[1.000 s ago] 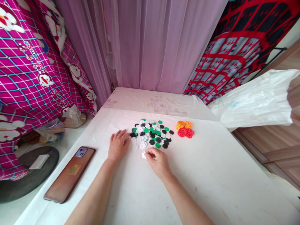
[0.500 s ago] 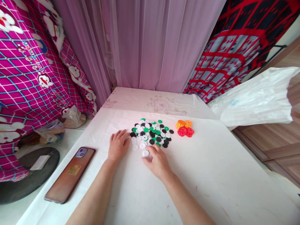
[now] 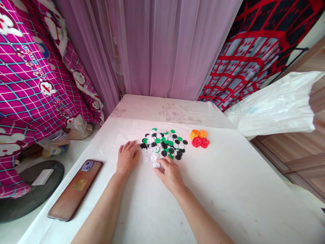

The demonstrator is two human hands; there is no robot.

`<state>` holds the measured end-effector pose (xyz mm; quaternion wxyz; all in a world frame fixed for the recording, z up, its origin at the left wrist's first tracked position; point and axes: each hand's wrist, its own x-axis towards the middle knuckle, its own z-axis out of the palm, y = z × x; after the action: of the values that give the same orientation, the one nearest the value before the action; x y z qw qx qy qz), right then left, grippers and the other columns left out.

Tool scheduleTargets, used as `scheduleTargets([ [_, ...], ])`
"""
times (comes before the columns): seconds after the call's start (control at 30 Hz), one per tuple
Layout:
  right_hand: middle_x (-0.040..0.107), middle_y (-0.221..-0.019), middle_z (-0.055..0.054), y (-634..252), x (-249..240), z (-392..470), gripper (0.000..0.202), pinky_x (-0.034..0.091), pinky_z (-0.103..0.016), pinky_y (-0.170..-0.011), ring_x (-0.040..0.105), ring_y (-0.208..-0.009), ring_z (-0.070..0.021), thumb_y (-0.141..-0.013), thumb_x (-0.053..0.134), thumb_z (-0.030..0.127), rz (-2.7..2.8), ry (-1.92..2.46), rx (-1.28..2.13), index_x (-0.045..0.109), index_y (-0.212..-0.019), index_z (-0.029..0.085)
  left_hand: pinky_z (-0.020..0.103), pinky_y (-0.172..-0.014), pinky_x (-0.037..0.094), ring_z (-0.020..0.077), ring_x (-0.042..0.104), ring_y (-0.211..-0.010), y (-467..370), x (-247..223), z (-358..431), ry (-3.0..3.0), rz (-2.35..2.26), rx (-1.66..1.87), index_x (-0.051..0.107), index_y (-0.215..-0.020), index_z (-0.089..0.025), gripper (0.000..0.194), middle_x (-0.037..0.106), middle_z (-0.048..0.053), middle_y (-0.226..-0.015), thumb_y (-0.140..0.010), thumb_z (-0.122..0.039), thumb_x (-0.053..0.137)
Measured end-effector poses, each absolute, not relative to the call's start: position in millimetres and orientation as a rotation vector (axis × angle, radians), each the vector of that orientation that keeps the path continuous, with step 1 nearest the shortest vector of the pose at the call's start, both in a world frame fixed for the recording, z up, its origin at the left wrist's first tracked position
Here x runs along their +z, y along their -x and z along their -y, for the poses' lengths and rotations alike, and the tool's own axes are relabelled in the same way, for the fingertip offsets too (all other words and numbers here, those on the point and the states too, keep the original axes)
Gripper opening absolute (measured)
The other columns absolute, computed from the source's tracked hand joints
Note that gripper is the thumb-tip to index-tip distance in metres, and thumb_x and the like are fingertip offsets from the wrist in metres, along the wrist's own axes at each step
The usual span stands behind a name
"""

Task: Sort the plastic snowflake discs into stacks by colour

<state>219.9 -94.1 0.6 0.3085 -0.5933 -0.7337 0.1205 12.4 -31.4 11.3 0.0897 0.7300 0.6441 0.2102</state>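
A loose pile of black, white and green flower-shaped discs point(image 3: 165, 143) lies on the white-covered table point(image 3: 223, 189). At the pile's left edge my left hand point(image 3: 127, 156) rests palm down, fingers apart, with nothing held. Just in front of the pile, my right hand point(image 3: 169, 171) pinches a small stack of white discs point(image 3: 156, 165) between thumb and fingers. More white discs point(image 3: 146, 155) lie between the two hands. Right of the pile sit orange discs point(image 3: 198, 134) and red discs point(image 3: 200, 142), stacked close together.
A brown phone point(image 3: 76, 189) lies face down near the table's left edge. A white plastic bag point(image 3: 276, 105) hangs at the right edge. Purple curtains point(image 3: 162, 47) stand behind the table, and a pink patterned cloth point(image 3: 38, 78) hangs at the left.
My right thumb and fingers have closed on the white stack, which lay between them before and now looks slightly tilted. My left hand has barely moved.
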Motion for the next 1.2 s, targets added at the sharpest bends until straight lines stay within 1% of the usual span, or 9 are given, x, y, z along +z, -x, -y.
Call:
scheduleTargets([
  [0.37, 0.065, -0.096, -0.004, -214.0, 13.8, 94.0, 0.015, 0.048, -0.027, -0.079, 0.063, -0.088, -0.0182, -0.078, 0.071, 0.023, 2.008, 1.713, 0.358, 0.067, -0.093, 0.024, 0.056, -0.117, 0.028, 0.0281, 0.044, -0.139, -13.1, 14.7, 32.9, -2.188, -1.935, 0.563, 0.065, -0.126, -0.031, 0.037, 0.056, 0.004, -0.146, -0.095, -0.032, 0.045],
  [0.53, 0.064, -0.096, -0.005, -214.9, 12.7, 94.0, 0.019, 0.048, -0.028, -0.081, 0.063, -0.090, -0.0197, -0.074, 0.073, 0.024, 1.958, 1.681, 0.394, 0.066, -0.092, 0.022, 0.056, -0.117, 0.029, 0.0285, 0.044, -0.139, -12.9, 13.9, 32.8, -2.193, -1.933, 0.574, 0.065, -0.126, -0.030, 0.037, 0.057, 0.004, -0.145, -0.095, -0.033, 0.045],
  [0.6, 0.064, -0.093, -0.004, -216.8, 12.7, 91.7, 0.021, 0.048, -0.029, -0.081, 0.062, -0.087, -0.0190, -0.074, 0.073, 0.027, 1.921, 1.661, 0.431, 0.066, -0.093, 0.021, 0.056, -0.117, 0.029, 0.0285, 0.044, -0.139, -12.7, 13.6, 32.9, -2.190, -1.933, 0.575, 0.065, -0.126, -0.030, 0.037, 0.056, 0.004, -0.146, -0.096, -0.033, 0.044],
  [0.7, 0.064, -0.093, -0.003, -219.4, 15.0, 84.9, 0.016, 0.048, -0.027, -0.077, 0.059, -0.073, -0.0143, -0.081, 0.067, 0.027, 1.850, 1.684, 0.528, 0.067, -0.095, 0.020, 0.056, -0.117, 0.028, 0.0284, 0.044, -0.139, -12.4, 13.2, 32.9, -2.187, -1.930, 0.576, 0.065, -0.126, -0.030, 0.037, 0.056, 0.004, -0.146, -0.095, -0.033, 0.044],
  [0.8, 0.065, -0.099, -0.003, -218.0, 21.0, 78.3, 0.022, 0.047, -0.026, -0.075, 0.057, -0.066, -0.0113, -0.083, 0.064, 0.025, 1.817, 1.755, 0.593, 0.069, -0.105, 0.023, 0.056, -0.117, 0.029, 0.0282, 0.045, -0.139, -12.2, 12.8, 32.6, -2.188, -1.930, 0.579, 0.065, -0.126, -0.031, 0.037, 0.057, 0.004, -0.145, -0.095, -0.033, 0.045],
  [0.9, 0.065, -0.105, -0.003, -211.1, 30.4, 75.9, 0.029, 0.047, -0.027, -0.079, 0.061, -0.074, -0.0130, -0.082, 0.066, 0.027, 1.863, 1.837, 0.580, 0.070, -0.111, 0.027, 0.056, -0.116, 0.029, 0.0282, 0.045, -0.139, -12.3, 12.8, 32.2, -2.185, -1.934, 0.580, 0.066, -0.125, -0.031, 0.037, 0.057, 0.004, -0.145, -0.095, -0.032, 0.045],
  [1.03, 0.065, -0.108, -0.005, -199.0, 44.1, 74.9, 0.030, 0.046, -0.029, -0.079, 0.065, -0.088, -0.0187, -0.083, 0.065, 0.034, 1.939, 2.002, 0.509, 0.069, -0.112, 0.027, 0.056, -0.117, 0.029, 0.0278, 0.045, -0.139, -12.6, 13.3, 32.2, -2.174, -1.937, 0.578, 0.065, -0.126, -0.030, 0.037, 0.057, 0.003, -0.145, -0.095, -0.032, 0.045],
  [1.1, 0.065, -0.107, -0.006, -194.2, 49.4, 73.2, 0.028, 0.046, -0.030, -0.077, 0.066, -0.090, -0.0205, -0.084, 0.063, 0.037, 1.969, 2.078, 0.468, 0.068, -0.110, 0.026, 0.056, -0.117, 0.028, 0.0276, 0.044, -0.139, -12.7, 13.6, 32.4, -2.173, -1.935, 0.579, 0.065, -0.126, -0.031, 0.037, 0.057, 0.003, -0.145, -0.095, -0.032, 0.045],
  [1.2, 0.065, -0.106, -0.006, -189.5, 54.2, 69.5, 0.026, 0.046, -0.029, -0.074, 0.066, -0.090, -0.0205, -0.085, 0.062, 0.038, 1.994, 2.145, 0.415, 0.067, -0.107, 0.025, 0.056, -0.117, 0.028, 0.0277, 0.044, -0.140, -13.0, 14.0, 32.8, -2.177, -1.930, 0.581, 0.065, -0.126, -0.031, 0.037, 0.056, 0.003, -0.146, -0.095, -0.032, 0.045],
])
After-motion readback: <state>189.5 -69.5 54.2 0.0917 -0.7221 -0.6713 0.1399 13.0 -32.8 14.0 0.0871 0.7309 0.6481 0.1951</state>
